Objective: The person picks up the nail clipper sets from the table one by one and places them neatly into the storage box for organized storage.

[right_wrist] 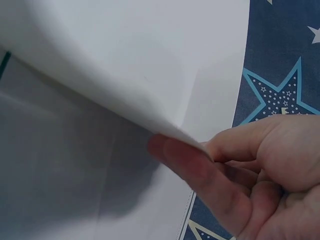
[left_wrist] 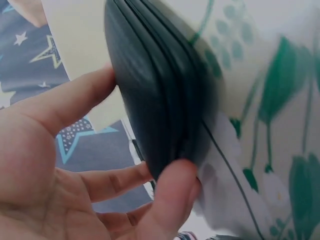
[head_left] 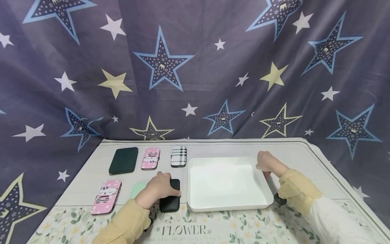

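Note:
My left hand (head_left: 159,186) holds a small black case (head_left: 169,203) with rounded corners, left of the white tray. In the left wrist view the thumb and fingertips grip the edges of this black case (left_wrist: 150,85), and its layered side shows. My right hand (head_left: 268,162) pinches the right wall of the shallow white tray (head_left: 228,206). Close up in the right wrist view, thumb and fingers squeeze the rim of the tray (right_wrist: 125,117) between them. Nothing lies inside the tray. Partly behind my left hand is a mint-green flat item (head_left: 137,188).
Left of the tray lie a dark green flat case (head_left: 123,160), a small pink cat-print case (head_left: 150,158), a plaid case (head_left: 178,156) and a larger pink cat-print case (head_left: 106,197). A star-print curtain (head_left: 195,84) hangs behind the table (head_left: 228,149).

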`<state>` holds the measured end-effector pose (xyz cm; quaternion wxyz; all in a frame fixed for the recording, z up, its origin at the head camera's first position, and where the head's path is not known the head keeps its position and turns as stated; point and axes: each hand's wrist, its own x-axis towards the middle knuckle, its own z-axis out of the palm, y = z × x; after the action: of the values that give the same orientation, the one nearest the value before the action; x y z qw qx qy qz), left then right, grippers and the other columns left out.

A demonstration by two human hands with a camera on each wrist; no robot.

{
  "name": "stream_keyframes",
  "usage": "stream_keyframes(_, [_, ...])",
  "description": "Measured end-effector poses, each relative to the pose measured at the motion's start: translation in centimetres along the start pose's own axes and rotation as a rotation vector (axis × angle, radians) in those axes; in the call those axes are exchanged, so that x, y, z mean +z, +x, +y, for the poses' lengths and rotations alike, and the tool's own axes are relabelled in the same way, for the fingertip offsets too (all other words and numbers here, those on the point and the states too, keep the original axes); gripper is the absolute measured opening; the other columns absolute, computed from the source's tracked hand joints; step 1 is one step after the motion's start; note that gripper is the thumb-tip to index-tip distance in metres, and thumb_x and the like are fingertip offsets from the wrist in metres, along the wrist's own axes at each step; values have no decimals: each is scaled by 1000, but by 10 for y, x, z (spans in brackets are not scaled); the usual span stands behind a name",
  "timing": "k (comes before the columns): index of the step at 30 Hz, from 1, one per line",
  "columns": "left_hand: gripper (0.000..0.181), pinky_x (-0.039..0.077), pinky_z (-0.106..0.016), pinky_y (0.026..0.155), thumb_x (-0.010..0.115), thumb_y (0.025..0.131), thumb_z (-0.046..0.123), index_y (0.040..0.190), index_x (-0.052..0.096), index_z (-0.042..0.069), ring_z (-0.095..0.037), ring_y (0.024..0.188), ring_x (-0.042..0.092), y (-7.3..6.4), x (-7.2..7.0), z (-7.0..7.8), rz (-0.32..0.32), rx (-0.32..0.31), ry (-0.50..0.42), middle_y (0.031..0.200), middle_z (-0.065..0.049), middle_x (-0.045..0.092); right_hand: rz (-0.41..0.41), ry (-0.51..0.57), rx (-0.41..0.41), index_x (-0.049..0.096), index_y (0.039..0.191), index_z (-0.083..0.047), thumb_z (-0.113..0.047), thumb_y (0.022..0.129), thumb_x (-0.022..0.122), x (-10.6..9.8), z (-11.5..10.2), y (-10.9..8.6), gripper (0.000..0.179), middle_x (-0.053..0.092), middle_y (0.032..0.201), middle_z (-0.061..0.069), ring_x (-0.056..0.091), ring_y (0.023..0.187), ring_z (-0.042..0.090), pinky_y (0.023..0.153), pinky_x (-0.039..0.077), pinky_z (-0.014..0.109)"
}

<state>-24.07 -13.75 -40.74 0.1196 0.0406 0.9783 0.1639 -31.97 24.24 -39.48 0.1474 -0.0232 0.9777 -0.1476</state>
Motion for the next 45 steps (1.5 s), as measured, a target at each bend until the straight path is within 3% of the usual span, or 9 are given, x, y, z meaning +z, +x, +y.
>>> stream_keyframes(10, [79, 51, -46, 81, 85, 63, 43, 114, 55, -10, -31, 89, 56, 9, -5, -10, -19, 15, -84, 108, -26, 54, -6, 25, -4, 55, 97, 20, 6, 81, 49, 1, 0, 0, 21, 60, 56, 12, 62, 42, 15, 44, 51, 21])
stream_keyframes(16, [58, 51, -40, 71, 84, 68, 30, 104, 59, -8, -24, 77, 56, 9, -10, -16, -1, 14, -175, 93, -15, 60, -5, 25, -13, 58, 87, 14, 5, 79, 49, 1, 1, 1, 15, 61, 56, 12, 62, 42, 15, 44, 52, 22])
stream_keyframes(21, [45, 51, -35, 67, 83, 71, 20, 101, 60, -3, -20, 69, 57, 7, -13, -20, -5, 25, -234, 92, -12, 60, 4, 52, -43, 61, 75, 8, 5, 78, 49, 0, 5, -1, 13, 61, 54, 10, 62, 42, 15, 44, 52, 23])
stream_keyframes(28, [31, 55, -35, 48, 78, 74, 2, 99, 60, 0, -22, 49, 62, 2, -20, -18, -41, -18, -406, 78, -12, 58, 11, 69, -70, 64, 78, 8, 2, 78, 50, 1, 10, -2, 16, 61, 54, 9, 62, 43, 14, 43, 50, 22])
stream_keyframes(35, [25, 57, -39, 53, 74, 76, -2, 97, 60, -2, -21, 55, 63, 0, -29, -20, -69, -16, -524, 77, -14, 59, 21, 52, -64, 63, 79, 9, 2, 78, 50, 1, 8, -3, 15, 60, 53, 9, 61, 42, 14, 43, 50, 22])
stream_keyframes(45, [28, 57, -37, 54, 71, 81, 0, 104, 57, -5, -20, 57, 64, 6, -51, -24, -99, 58, -571, 78, -14, 61, 18, 21, -55, 61, 89, 15, 1, 80, 51, 2, 6, -1, 19, 60, 56, 10, 62, 43, 14, 45, 51, 22])
